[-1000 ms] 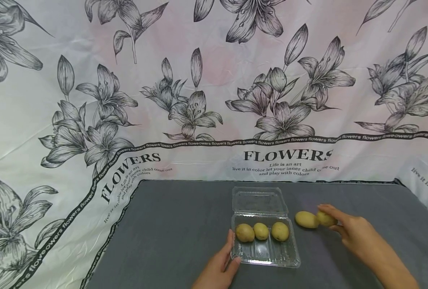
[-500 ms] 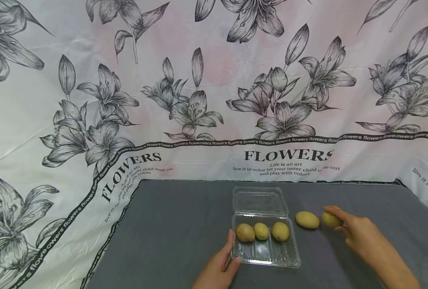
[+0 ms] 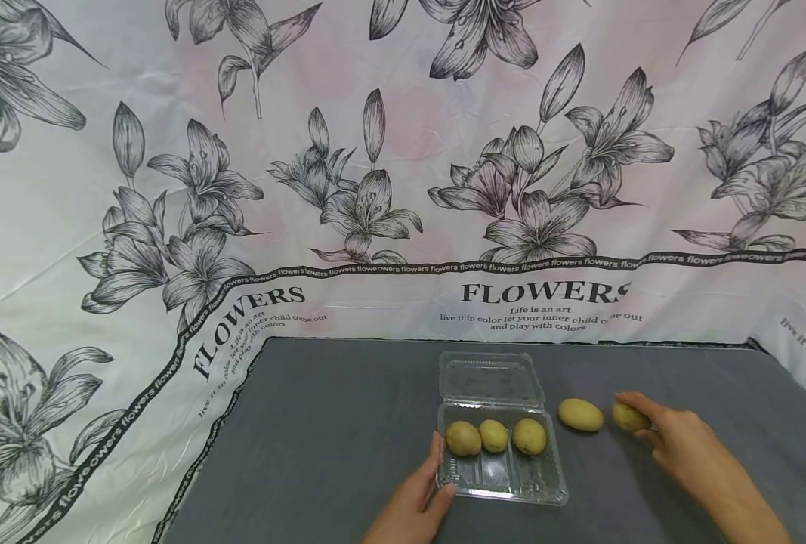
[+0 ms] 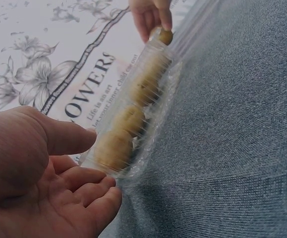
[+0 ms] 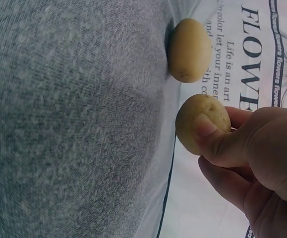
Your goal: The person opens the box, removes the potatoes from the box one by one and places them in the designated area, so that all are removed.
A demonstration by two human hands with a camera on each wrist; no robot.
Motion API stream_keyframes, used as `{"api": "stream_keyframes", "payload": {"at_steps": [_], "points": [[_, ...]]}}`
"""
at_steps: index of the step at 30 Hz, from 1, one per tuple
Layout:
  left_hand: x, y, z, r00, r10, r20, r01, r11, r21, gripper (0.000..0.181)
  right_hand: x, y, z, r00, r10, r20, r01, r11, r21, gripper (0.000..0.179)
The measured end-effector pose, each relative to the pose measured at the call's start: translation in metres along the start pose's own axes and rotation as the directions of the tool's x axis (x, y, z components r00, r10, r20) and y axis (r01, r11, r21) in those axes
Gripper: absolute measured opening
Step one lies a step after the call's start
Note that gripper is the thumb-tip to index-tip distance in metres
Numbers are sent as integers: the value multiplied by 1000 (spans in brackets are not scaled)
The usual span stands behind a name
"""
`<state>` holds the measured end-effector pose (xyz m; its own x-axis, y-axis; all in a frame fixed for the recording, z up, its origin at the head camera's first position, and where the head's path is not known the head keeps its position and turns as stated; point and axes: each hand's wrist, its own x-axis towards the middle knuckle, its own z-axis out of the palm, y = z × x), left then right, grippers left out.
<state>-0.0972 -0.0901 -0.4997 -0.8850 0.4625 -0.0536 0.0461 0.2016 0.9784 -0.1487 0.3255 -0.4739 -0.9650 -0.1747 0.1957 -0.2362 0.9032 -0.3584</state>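
Observation:
My right hand point(image 3: 681, 438) pinches a small round potato point(image 5: 199, 121) between thumb and fingers, close over the grey tabletop. Just left of it lies a longer, oval yellow potato point(image 3: 581, 415), apart from the held one. A clear plastic clamshell box point(image 3: 532, 483) stands with its lid point(image 3: 489, 378) folded back. Three potatoes sit side by side across the box, such as the left one point(image 3: 463, 438). My left hand point(image 3: 412, 495) rests at the box's near left corner, fingers along its left side and thumb at the front rim; in the left wrist view these fingers point(image 4: 91, 186) are loosely extended.
A grey cloth point(image 3: 321, 438) covers the table. Behind it and along the left side hangs a white curtain point(image 3: 375, 302) printed with black lilies and lettering, meeting the table's back edge.
My right hand has shifted the small potato slightly right and nearer, opening a gap from the oval potato. The left hand and the box stay in place.

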Motion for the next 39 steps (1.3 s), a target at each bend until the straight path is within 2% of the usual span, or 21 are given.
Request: {"api": "stream_keyframes", "payload": {"at_steps": [18,39], "points": [[0,-2,3,1000,16,-19,-16,999,32,75,2,10,9,999,31,27,-30,1000,-7,54],[0,-2,3,998,54,-31,-53,999,13,76,-2,14,12,998,-48,-50,47,999,-18,58]]}}
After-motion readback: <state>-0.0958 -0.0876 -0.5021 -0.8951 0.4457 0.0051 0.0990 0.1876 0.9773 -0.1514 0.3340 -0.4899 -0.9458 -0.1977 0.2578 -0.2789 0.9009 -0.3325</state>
